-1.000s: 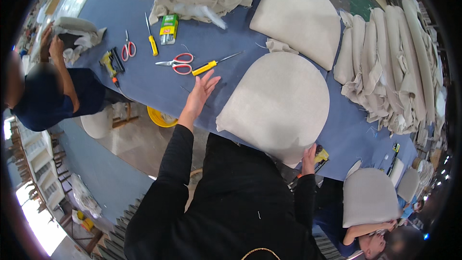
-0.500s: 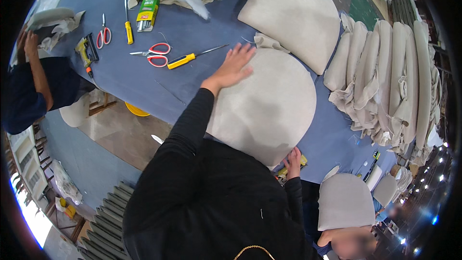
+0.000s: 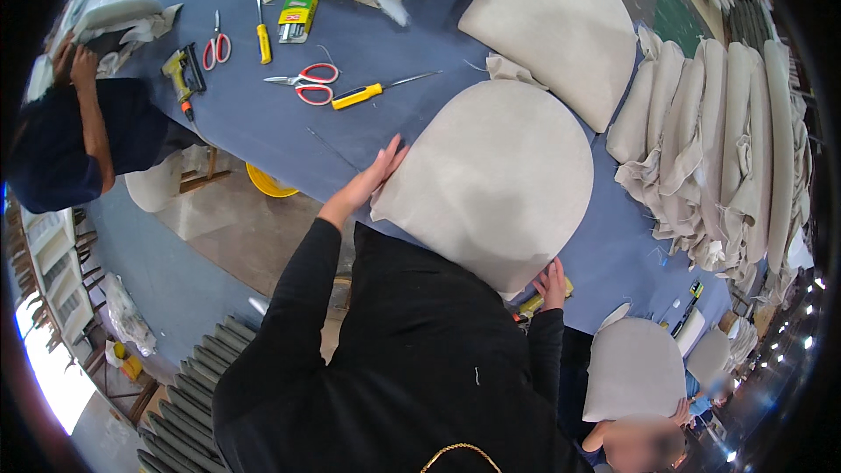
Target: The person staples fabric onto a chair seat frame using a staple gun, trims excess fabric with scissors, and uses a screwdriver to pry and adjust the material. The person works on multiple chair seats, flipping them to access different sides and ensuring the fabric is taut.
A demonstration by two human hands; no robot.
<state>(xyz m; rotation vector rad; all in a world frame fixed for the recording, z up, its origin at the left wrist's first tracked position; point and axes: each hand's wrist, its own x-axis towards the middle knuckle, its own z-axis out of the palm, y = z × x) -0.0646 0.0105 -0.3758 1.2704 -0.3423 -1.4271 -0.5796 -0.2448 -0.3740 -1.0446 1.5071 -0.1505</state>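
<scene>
beige fabric (image 3: 455,140) meets the person's left hand (image 3: 361,186), its fingers extended and unclenched at the left side of a rounded cushion (image 3: 495,184). the right hand (image 3: 552,289) is at the lower right corner; whether it pinches cannot be told. the cushion lies at the near edge of the blue table (image 3: 263,131), so light, even pressure from both sides should steady it without creasing. beyond are red-handled scissors (image 3: 296,81) and a yellow-handled screwdriver (image 3: 357,97).

the near seat pad (image 3: 491,175) has matt cloth on it. the near scissors (image 3: 300,81) have shiny metal blades and plastic handles. the near screwdriver (image 3: 357,96) has a smooth plastic handle and a metal rod.
</scene>
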